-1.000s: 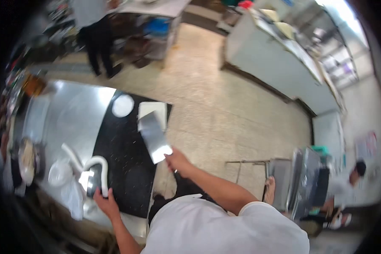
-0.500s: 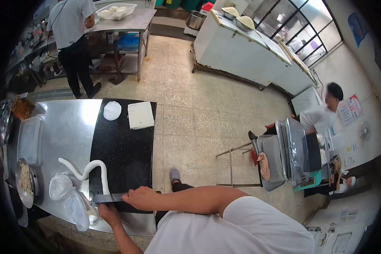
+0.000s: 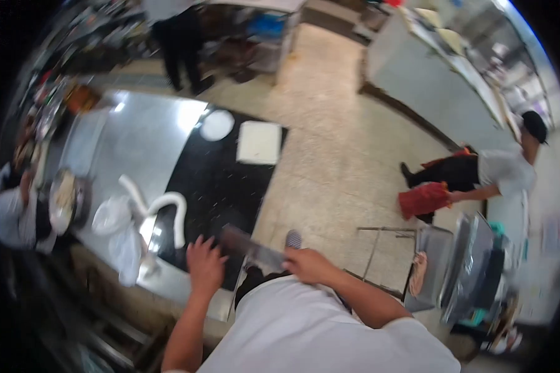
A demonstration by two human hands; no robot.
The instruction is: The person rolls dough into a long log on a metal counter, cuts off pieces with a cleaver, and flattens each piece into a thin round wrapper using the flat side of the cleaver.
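Observation:
A broad flat metal blade is held by its near end in my right hand, its far part over the edge of the black board. My left hand is over the board's near part, fingers spread, holding nothing. Just left of those fingers ends a curved white dough rope, which winds from the steel table onto the board. Farther back on the board sit a round white piece and a square white stack.
A plastic bag and a pan of food are at the left. One person with a red cloth walks at the right, near stacked trays. Other people stand behind the table and at the far left.
My left hand has come off the dough rope's end and opened. My right hand has drawn the blade away to the right of the rope. The person at the right now shows with a red cloth.

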